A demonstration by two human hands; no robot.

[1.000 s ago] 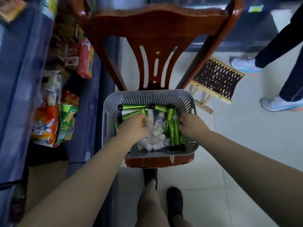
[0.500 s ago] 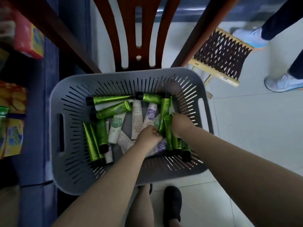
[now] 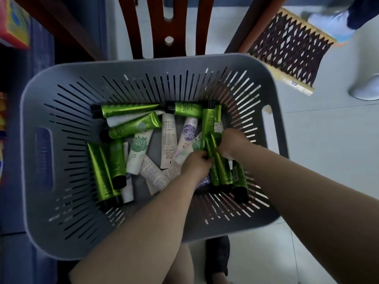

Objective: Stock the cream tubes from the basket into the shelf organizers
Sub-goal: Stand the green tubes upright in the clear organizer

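A grey slotted basket sits on a wooden chair and holds several cream tubes, some green with black caps, some white. Both my hands are down inside it at the right. My right hand grips a bunch of green tubes that point toward me. My left hand meets it from the left, its fingers curled on the same bunch. Which tube each finger touches is hidden.
The red-brown chair back rises behind the basket. Blue shelving with packaged goods runs along the left. A small wooden woven stool stands on the tiled floor at the right, by another person's shoes. My own foot shows below.
The camera has come closer and lower over the basket. Both hands have drawn together at the right-hand bunch of green tubes; earlier they were apart on the pile.
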